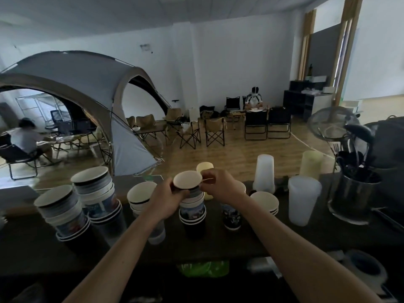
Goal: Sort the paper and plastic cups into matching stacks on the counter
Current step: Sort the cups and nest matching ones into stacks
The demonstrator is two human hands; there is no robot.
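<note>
Both my hands meet at the top of a middle stack of printed paper cups [192, 213] on the dark counter [240, 243]. My left hand [169, 199] grips the side of the top paper cup [187, 179], and my right hand [220, 184] pinches its rim from the right. More paper cup stacks stand at the left [63, 211], left of centre [98, 193] and beside my left wrist [140, 196]. A single printed cup [232, 217] and a short stack [265, 202] sit under my right arm. Translucent plastic cup stacks stand upside down at the right [264, 173] [302, 197] [310, 165].
A metal utensil holder [354, 193] with dark ladles and a mesh strainer [332, 123] stands at the counter's right end. A cream cup [204, 168] sits behind my hands. Beyond the counter are a tent [87, 95], folding chairs and seated people.
</note>
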